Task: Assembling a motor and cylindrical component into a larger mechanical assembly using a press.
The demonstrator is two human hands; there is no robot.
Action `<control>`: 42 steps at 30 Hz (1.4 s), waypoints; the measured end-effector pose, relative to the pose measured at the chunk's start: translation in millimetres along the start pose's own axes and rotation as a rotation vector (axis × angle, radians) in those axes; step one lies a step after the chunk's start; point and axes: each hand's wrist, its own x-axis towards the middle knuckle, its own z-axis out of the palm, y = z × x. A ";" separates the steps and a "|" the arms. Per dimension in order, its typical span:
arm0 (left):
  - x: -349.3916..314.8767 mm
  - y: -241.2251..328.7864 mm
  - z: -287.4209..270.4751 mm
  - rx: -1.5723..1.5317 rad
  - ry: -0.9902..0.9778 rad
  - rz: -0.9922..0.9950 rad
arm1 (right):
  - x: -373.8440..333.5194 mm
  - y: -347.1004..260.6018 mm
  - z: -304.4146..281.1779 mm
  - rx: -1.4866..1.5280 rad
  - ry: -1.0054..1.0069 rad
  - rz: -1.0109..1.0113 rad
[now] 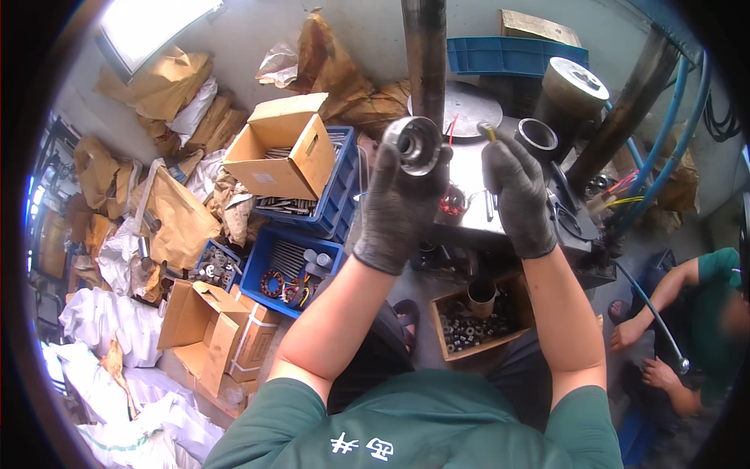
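Observation:
My left hand (393, 211), in a dark grey glove, grips a round, shiny metal housing (426, 154) with a hole in its centre and holds it up in front of the bench. To its right, my gloved right hand (519, 195) pinches a small, narrow yellowish piece (491, 134), too small for me to name. The two hands are apart. Between them on the metal worktable (467, 168) lies a reddish wound coil (452, 200), partly hidden by my left hand.
A steel post (426, 62) rises behind the housing. Metal cylinders (574, 90) and a ring (538, 134) stand at the right. Blue crates (337, 223) and cardboard boxes (205, 332) sit left. A box of small metal parts (445, 332) is below. A co-worker's arm (664, 301) shows at right.

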 end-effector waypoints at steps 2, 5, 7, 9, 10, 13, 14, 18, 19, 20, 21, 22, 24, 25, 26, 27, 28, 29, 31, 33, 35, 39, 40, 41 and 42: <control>6.8 -11.1 -10.4 -0.081 0.009 -0.078 | -6.5 2.5 6.2 0.027 0.009 0.032; 5.1 -13.0 -18.6 -0.226 -0.044 -0.241 | -13.7 -4.3 14.9 -0.111 0.039 0.015; 5.8 -17.8 -17.3 -0.186 -0.068 -0.249 | -16.3 -11.5 15.3 -0.312 0.052 0.065; 4.3 -23.0 -12.4 -0.172 -0.028 -0.250 | -17.4 -11.8 10.3 -0.362 0.061 0.006; 3.4 -25.1 -8.3 -0.138 -0.028 -0.223 | -16.9 -10.0 6.7 -0.506 0.047 -0.084; 1.6 -25.8 -9.8 -0.083 -0.058 -0.207 | -13.6 -3.3 -0.1 -0.705 0.044 -0.252; 1.0 -25.8 -11.3 -0.067 -0.088 -0.208 | -13.0 -4.0 0.4 -0.760 0.038 -0.299; -5.5 -32.2 -9.0 0.555 -0.133 -0.038 | -12.3 -1.0 -0.2 -0.860 0.041 -0.361; -6.0 -33.8 -7.3 0.759 -0.150 0.026 | -12.3 -0.9 -2.0 -0.897 0.037 -0.332; -5.6 -34.8 -6.2 0.962 -0.166 0.093 | -12.0 -2.8 -2.9 -0.899 0.041 -0.332; -3.9 -33.8 -7.6 0.961 -0.170 0.091 | -11.5 -5.4 -3.2 -0.923 0.031 -0.290; -2.6 -30.7 -8.5 0.587 -0.125 -0.057 | -11.7 -6.9 -3.4 -0.943 0.018 -0.247; -2.4 -25.5 -7.8 0.211 -0.080 -0.198 | -12.0 -8.4 -5.2 -0.949 -0.004 -0.238; -3.7 -23.0 0.8 0.344 -0.118 -0.167 | -11.6 -8.8 -6.0 -0.956 -0.028 -0.226; -4.7 -21.5 6.6 0.476 -0.156 -0.133 | -10.7 -8.1 -7.7 -0.958 -0.031 -0.227; -6.1 -21.3 8.4 0.473 -0.156 -0.129 | -9.5 -5.9 -10.5 -0.843 -0.047 -0.176; -8.4 -22.0 10.2 0.628 -0.125 -0.056 | -8.6 -4.5 -13.5 -0.729 -0.066 -0.126; -9.8 -23.2 11.2 0.780 -0.091 0.020 | -8.6 -2.1 -18.1 -0.733 -0.074 -0.129; -8.4 -27.3 7.3 0.944 -0.115 0.151 | -7.8 -0.2 -25.7 -0.641 -0.183 -0.170; -9.2 -25.3 -0.6 1.121 -0.276 0.222 | -9.6 -8.4 -26.3 -0.594 -0.236 -0.136; -10.7 -26.9 2.1 1.187 -0.295 0.255 | -12.1 -14.1 -30.0 -0.568 -0.257 -0.132; -14.1 -24.4 8.1 1.421 -0.375 0.373 | -16.5 -7.4 -44.4 -0.419 -0.295 -0.003; -12.6 -26.2 4.9 1.422 -0.422 0.424 | -20.5 -4.7 -43.8 -0.283 -0.244 0.081; -11.7 -27.6 2.8 1.424 -0.469 0.475 | -24.4 -2.3 -41.1 -0.291 -0.249 0.086; -11.8 -28.2 1.4 1.416 -0.463 0.477 | -28.0 0.1 -37.3 -0.245 -0.181 0.098</control>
